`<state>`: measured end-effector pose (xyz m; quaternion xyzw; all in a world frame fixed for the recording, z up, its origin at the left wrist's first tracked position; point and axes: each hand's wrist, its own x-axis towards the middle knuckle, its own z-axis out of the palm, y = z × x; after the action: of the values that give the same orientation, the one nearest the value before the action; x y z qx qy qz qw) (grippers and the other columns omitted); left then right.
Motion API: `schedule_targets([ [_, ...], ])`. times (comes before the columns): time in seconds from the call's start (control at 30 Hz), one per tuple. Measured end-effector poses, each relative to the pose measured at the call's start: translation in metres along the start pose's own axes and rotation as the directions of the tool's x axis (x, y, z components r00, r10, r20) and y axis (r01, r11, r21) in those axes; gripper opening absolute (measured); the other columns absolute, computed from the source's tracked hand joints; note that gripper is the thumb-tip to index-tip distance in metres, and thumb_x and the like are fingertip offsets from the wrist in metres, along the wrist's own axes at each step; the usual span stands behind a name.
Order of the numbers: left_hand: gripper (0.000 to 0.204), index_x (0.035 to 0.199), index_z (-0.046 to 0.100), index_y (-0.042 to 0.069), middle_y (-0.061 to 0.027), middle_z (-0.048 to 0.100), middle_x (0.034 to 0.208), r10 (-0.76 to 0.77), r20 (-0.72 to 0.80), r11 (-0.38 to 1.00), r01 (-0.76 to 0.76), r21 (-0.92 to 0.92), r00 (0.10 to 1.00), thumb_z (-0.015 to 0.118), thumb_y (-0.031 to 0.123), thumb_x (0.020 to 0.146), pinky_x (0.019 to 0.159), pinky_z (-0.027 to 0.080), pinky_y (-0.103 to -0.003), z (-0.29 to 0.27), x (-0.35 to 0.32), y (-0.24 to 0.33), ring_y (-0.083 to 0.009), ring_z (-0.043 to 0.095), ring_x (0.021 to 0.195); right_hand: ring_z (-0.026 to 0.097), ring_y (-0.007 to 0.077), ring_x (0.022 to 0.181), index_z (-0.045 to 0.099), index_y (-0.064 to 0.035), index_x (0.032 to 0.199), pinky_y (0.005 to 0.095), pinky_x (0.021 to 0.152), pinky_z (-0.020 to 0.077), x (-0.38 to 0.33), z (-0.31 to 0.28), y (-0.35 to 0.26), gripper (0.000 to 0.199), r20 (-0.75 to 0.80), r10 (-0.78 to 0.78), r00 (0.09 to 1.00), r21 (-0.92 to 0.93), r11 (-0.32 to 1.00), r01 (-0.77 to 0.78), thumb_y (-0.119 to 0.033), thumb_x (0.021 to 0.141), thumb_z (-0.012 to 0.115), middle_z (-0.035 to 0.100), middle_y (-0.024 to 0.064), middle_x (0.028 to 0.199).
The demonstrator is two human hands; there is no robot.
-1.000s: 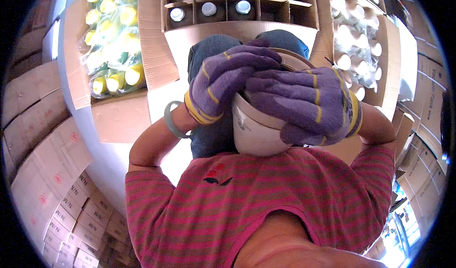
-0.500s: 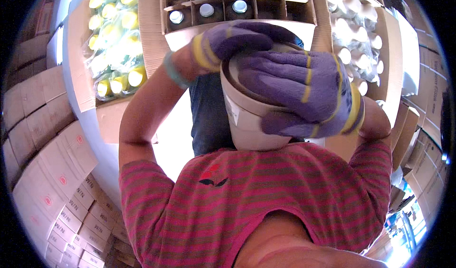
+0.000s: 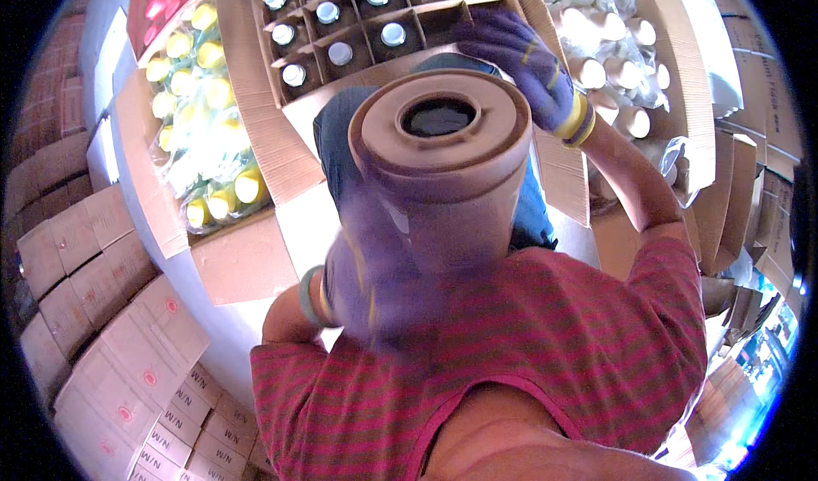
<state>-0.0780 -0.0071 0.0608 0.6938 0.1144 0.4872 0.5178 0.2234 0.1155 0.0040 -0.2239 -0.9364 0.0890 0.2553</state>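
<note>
A beige tapered pot [image 3: 460,204] stands upright against my striped shirt, above my lap. Its top has a raised rim and a round dark opening in the middle. Wearing a purple and yellow glove, my left hand [image 3: 371,268] is blurred by motion; it rests against the pot's lower left side, seemingly holding it, fingers hard to make out. My right hand [image 3: 520,59], gloved alike, is off the pot. Its fingers stretch over the near right corner of a divided carton [image 3: 439,23], beside an unfilled cell. Dark bottles with white caps [image 3: 393,34] fill other cells.
An open carton of yellow-capped bottles [image 3: 213,123] stands at left, with pink-topped items [image 3: 166,0] behind. At right, another open carton [image 3: 682,80] holds white-capped bottles in plastic. Stacked boxes [image 3: 128,353] line the left side; more boxes [image 3: 750,166] stand at right.
My right hand has left the pot and reached up to the divided carton. My left hand has dropped from the rim to the pot's lower side, uncovering its top. The view has turned slightly.
</note>
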Motion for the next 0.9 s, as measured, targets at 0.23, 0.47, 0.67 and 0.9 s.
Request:
schedule_targets([
  [0.23,0.033,0.115,0.063,0.003,-0.0177,0.065,0.112,0.291,0.542,0.836,-0.485,0.257,0.788,0.045,0.020,0.093,0.095,0.046,-0.046,0.063,-0.015,0.011,-0.0314,0.062,0.107,0.045,0.0306,0.129,0.053,0.0012,0.130,0.0416,0.111,0.0297,0.002,0.023,-0.051,0.046,-0.105,0.469,0.877,0.747,0.619,-0.242,-0.031,0.102,0.036,0.052,0.0185,0.134],
  [0.47,0.039,0.129,0.046,0.001,-0.0168,0.047,0.131,0.000,-0.393,0.789,0.241,0.565,0.919,0.039,0.023,0.098,0.105,0.032,-0.042,0.043,-0.005,-0.024,-0.0284,0.044,0.123,0.042,0.0315,0.132,0.053,0.0002,0.129,0.0416,0.112,0.0281,0.015,0.013,-0.064,0.047,-0.376,0.110,0.920,0.638,0.751,0.171,-0.030,0.104,0.027,0.053,0.0179,0.134],
  [0.67,0.047,0.141,0.032,0.000,-0.0161,0.031,0.146,-0.150,-0.777,0.824,0.512,0.243,0.611,0.033,0.025,0.101,0.113,0.020,-0.040,0.032,0.006,-0.015,-0.0258,0.028,0.137,0.049,0.0360,0.122,0.055,-0.0039,0.125,0.0448,0.104,0.0360,0.002,0.035,-0.044,0.035,-0.512,0.406,0.757,0.487,0.863,-0.133,-0.022,0.096,0.049,0.053,0.0181,0.132],
  [0.9,0.052,0.144,0.029,-0.004,-0.0178,0.030,0.150,0.078,-0.707,0.602,0.532,0.596,0.703,0.034,0.026,0.103,0.116,0.021,-0.040,0.048,0.013,-0.028,-0.0259,0.027,0.140,0.040,0.0322,0.133,0.046,0.0029,0.135,0.0448,0.111,0.0286,-0.010,0.038,-0.033,0.056,-0.492,0.466,0.735,0.735,0.675,0.065,-0.041,0.102,0.034,0.048,0.0190,0.137],
])
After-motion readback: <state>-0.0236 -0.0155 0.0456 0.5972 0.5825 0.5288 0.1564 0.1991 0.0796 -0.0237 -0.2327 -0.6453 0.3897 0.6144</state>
